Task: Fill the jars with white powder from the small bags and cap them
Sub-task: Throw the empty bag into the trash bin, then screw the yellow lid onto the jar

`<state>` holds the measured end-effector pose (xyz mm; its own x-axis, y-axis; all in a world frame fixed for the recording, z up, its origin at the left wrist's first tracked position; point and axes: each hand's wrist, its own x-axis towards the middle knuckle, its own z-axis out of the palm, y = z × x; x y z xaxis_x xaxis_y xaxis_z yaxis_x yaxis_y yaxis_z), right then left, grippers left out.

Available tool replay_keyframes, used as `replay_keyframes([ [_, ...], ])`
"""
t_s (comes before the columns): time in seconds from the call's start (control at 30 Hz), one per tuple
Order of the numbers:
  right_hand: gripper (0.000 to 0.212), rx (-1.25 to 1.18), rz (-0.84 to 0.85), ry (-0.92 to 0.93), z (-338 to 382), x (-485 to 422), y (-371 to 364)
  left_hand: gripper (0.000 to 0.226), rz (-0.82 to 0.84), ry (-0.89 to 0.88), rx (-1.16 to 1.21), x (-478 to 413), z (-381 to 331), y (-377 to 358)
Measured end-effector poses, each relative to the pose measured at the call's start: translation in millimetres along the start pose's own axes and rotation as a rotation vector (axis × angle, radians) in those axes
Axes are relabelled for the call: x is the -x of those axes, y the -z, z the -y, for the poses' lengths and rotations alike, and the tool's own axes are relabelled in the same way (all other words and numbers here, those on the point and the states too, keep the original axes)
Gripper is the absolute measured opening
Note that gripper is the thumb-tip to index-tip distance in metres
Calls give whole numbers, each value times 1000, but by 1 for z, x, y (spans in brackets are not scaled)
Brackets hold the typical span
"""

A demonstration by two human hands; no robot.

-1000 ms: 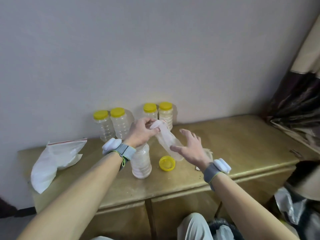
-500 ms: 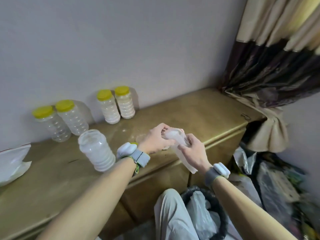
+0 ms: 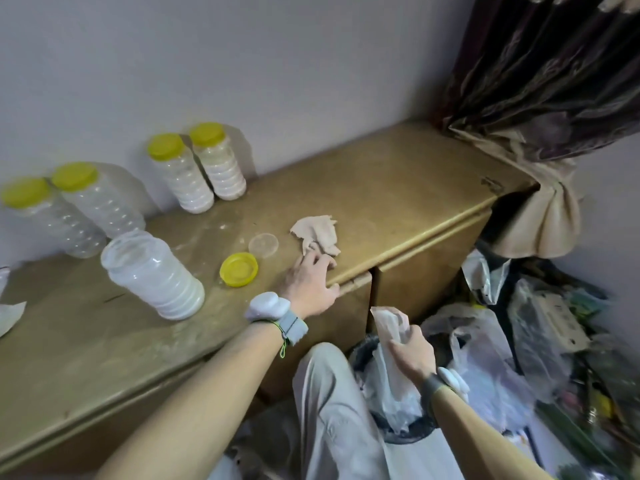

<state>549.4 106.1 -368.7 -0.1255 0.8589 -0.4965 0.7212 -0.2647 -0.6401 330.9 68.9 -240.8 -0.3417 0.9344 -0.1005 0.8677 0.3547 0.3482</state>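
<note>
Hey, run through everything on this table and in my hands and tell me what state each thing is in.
Front jar: upright, uncapped, filled with white powder.
Yellow cap: off, lying on the table beside it.
Two left jars: capped, look empty.
Two back jars: capped, partly filled.
Small bag: limp, gripped by right hand.
Left hand: open, at the table edge.
</note>
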Motion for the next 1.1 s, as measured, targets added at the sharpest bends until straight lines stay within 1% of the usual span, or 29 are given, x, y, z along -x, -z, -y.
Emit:
replay_keyframes([
  [0.13,29,50,36,-80,-19,-10,-23,37,-69,-18,-25,1,1,-5],
  [0.2,35,62,53,-106,-26,-15,-34,38,-88,-19,-37,2,2,-7],
  [0.27,52,82,54,-117,-33,-22,-43,39,-99,-29,-49,3,2,-7],
  [0.33,78,133,66,-129,-39,-28,-52,40,-104,-37,-59,3,3,-8],
  [0.37,87,151,74,-139,-40,-30,-56,40,-106,-37,-62,2,4,-8],
  [0.4,91,159,74,-151,-40,-30,-57,40,-105,-35,-63,2,4,-8],
  [0.43,91,156,66,-155,-39,-30,-58,41,-105,-34,-66,2,3,-8],
  [0.47,86,149,55,-156,-38,-29,-58,41,-105,-32,-68,3,3,-8],
  [0.57,59,120,-7,-115,-31,-31,-55,43,-102,-32,-69,3,2,-8],
  [0.63,46,88,-34,-53,-22,-31,-50,44,-91,-35,-67,5,2,-7],
  [0.77,27,0,-120,142,7,-27,-31,40,-56,-48,-28,5,1,-1],
  [0.87,6,-86,-235,377,50,-11,-15,34,-53,-78,36,9,4,12],
  [0.9,8,-107,-279,451,59,-7,-11,33,-36,-83,46,9,4,13],
  [0.97,12,-106,-348,619,87,3,-6,32,-52,-76,58,12,8,25],
  [1.03,11,-102,-361,762,119,12,-1,30,-101,-65,43,14,15,43],
  [1.1,12,-51,-333,894,157,22,-3,27,-165,-54,19,17,26,67],
])
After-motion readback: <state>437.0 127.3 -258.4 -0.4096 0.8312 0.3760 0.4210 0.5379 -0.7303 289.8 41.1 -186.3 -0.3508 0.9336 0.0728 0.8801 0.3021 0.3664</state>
